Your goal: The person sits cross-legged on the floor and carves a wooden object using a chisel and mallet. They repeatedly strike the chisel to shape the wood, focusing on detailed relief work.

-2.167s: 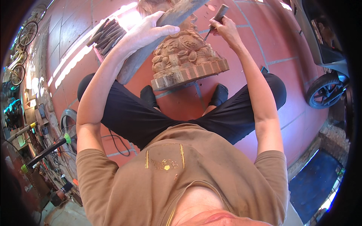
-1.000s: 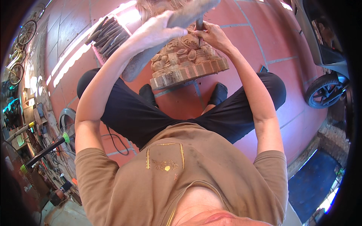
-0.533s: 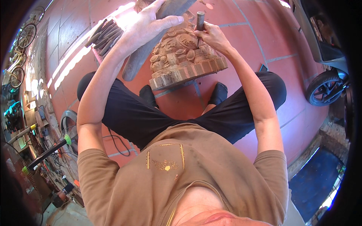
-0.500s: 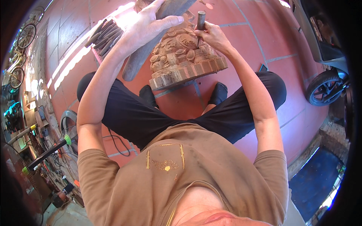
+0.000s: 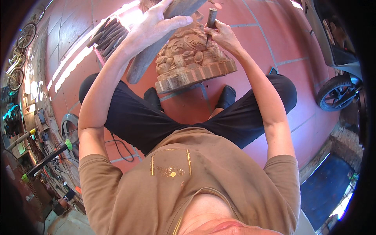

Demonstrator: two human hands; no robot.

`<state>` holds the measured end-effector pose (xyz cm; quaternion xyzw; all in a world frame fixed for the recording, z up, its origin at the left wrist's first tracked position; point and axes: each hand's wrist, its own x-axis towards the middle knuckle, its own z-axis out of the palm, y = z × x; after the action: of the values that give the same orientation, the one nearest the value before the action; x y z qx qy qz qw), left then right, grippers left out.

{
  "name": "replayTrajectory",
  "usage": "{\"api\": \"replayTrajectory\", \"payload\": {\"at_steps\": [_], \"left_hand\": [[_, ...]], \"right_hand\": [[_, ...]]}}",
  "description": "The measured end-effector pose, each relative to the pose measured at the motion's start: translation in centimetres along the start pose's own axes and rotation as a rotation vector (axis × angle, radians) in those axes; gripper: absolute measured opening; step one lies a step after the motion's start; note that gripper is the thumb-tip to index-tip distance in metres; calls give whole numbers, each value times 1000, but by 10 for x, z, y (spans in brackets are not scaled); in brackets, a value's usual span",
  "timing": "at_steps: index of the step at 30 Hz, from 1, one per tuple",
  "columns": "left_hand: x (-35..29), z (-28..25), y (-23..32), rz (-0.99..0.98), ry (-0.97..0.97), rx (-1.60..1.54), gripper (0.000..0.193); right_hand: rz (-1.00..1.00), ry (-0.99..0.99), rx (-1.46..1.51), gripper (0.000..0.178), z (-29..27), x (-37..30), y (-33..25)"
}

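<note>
A brown wood carving (image 5: 184, 51) with rounded relief figures and a scalloped base stands on the floor between my feet. My right hand (image 5: 223, 35) is closed around a carving chisel (image 5: 212, 17), its handle up and its thin blade pointing down at the carving's right side. My left hand (image 5: 156, 27) is on a long, thick grey wooden mallet (image 5: 147, 56), thumb laid across it. The mallet slants over the carving's left side and hides part of it. The tips of my left fingers run off near the top edge of the view.
A bundle of dark carving tools (image 5: 109, 37) lies left of my left forearm. The red tiled floor (image 5: 266, 35) surrounds the carving. A motorbike wheel (image 5: 338, 93) stands at right. Cables, tools and bicycles (image 5: 27, 35) line the left side.
My right hand has shifted slightly to the right and tilted the chisel, its handle now leaning more to the right. My left hand and the mallet have barely moved.
</note>
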<state>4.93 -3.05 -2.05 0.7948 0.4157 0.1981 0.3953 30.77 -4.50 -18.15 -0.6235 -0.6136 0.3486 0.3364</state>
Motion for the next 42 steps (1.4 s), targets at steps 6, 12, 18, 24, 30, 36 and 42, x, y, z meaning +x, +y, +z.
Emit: {"api": "replayTrajectory", "payload": {"at_steps": [6,12,18,24,30,36,42], "left_hand": [[-5,1,19,11,-17,-82,70],[12,22,-39,94,-4,128,82],[16,14,-41,-113,-172,102,91],[6,9,-3,86,-21,-126,60],[16,25,-49,19,-74,153,79],[5,7,-21,-121,-83,-61,57],[3,8,-27,-198,-101,-327,59]], "right_hand": [[-74,-51,-169,19,2,-5,-16],[-126,-50,-203,26,5,-4,-13],[-152,-46,-127,30,3,-5,-6],[-118,-48,-160,30,0,-10,-16],[-137,57,-190,32,0,-3,2],[73,229,65,31,-38,2,24],[117,210,215,35,-44,-14,4]]}}
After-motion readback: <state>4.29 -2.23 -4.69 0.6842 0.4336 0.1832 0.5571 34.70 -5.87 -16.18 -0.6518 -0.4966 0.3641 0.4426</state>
